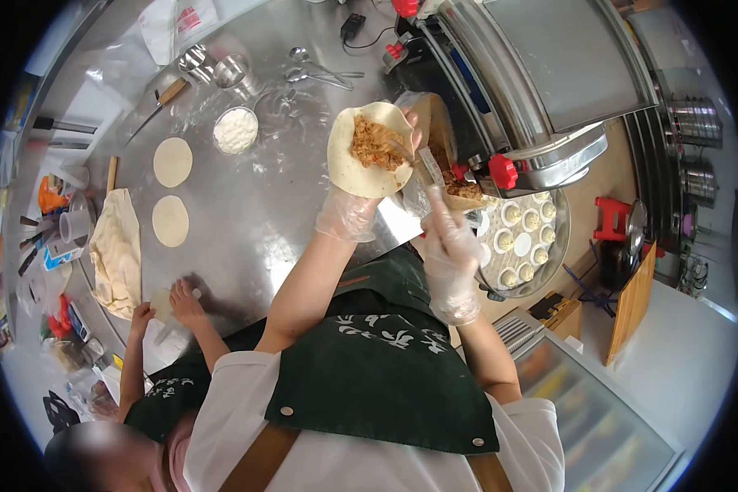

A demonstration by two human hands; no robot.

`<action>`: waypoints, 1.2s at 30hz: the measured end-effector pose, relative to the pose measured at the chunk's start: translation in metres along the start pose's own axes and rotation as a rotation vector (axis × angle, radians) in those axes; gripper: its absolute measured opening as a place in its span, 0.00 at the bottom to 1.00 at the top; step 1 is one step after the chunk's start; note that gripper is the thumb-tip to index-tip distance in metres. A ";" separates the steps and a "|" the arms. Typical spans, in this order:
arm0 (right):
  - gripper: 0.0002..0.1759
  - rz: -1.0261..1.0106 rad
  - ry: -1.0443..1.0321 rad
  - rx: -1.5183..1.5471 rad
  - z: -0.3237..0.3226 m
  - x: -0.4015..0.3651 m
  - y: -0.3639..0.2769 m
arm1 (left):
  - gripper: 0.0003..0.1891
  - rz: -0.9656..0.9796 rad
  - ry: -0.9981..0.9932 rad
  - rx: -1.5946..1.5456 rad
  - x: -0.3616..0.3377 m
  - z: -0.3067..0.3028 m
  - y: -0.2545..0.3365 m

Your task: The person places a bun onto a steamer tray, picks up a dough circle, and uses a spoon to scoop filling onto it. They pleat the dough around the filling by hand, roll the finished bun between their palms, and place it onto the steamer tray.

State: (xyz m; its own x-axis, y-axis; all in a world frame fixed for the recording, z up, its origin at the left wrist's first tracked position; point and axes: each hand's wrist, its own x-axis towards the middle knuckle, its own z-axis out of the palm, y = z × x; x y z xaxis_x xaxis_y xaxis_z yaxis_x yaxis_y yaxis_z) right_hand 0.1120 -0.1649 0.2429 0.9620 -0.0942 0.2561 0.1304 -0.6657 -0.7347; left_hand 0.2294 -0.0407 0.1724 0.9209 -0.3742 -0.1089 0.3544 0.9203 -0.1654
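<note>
A round flat dough sheet (344,176) lies across my left hand (351,215), which wears a clear plastic glove. Brown chopped filling (375,141) is heaped on the sheet's middle. My right hand (453,254), gloved too, has its fingers wrapped round the handle of a metal spoon (399,151); the spoon's tip touches the filling. Just right of the dough stands an open bag (435,123) with more brown filling (461,187) inside.
Two dough rounds (172,162), a bowl of flour (235,130) and a knife (169,93) lie on the steel table. A co-worker's hands (187,305) handle dough at lower left. A dough machine (533,156) stands right, above a tray of filled cups (562,238).
</note>
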 end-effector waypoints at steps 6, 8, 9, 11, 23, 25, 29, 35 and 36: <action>0.28 -0.004 0.025 0.037 0.007 0.008 0.003 | 0.27 -0.016 0.040 0.003 0.009 -0.015 -0.005; 0.28 0.059 0.034 0.076 0.002 0.012 0.000 | 0.27 0.028 0.080 0.060 0.007 -0.012 -0.007; 0.28 0.119 0.021 0.094 -0.001 0.014 -0.001 | 0.27 0.044 0.099 0.088 0.008 -0.013 -0.008; 0.28 0.163 0.062 0.083 -0.006 0.016 0.003 | 0.25 0.212 0.097 0.883 0.011 -0.016 -0.008; 0.17 0.112 -0.250 -0.938 0.012 0.045 0.084 | 0.24 0.109 0.203 0.036 0.010 -0.051 0.015; 0.17 0.140 -0.255 -1.014 0.028 0.058 0.094 | 0.24 0.107 0.204 0.045 0.010 -0.066 0.019; 0.17 0.226 -0.380 -0.995 0.041 0.076 0.115 | 0.23 0.090 0.314 0.059 0.008 -0.090 0.021; 0.15 -0.290 -0.731 -1.137 0.034 0.073 0.147 | 0.19 0.027 0.196 0.166 0.011 -0.150 0.024; 0.16 -0.162 -0.720 -0.972 0.036 0.071 0.152 | 0.18 0.015 0.185 0.196 0.013 -0.148 0.023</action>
State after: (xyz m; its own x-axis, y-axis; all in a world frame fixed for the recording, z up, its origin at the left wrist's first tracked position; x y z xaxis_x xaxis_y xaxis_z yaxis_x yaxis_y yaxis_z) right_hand 0.2089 -0.2463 0.1274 0.9044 0.2675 -0.3323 0.3243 -0.9373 0.1280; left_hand 0.2255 -0.0416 0.0227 0.8874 -0.3581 -0.2903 0.3822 0.9236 0.0291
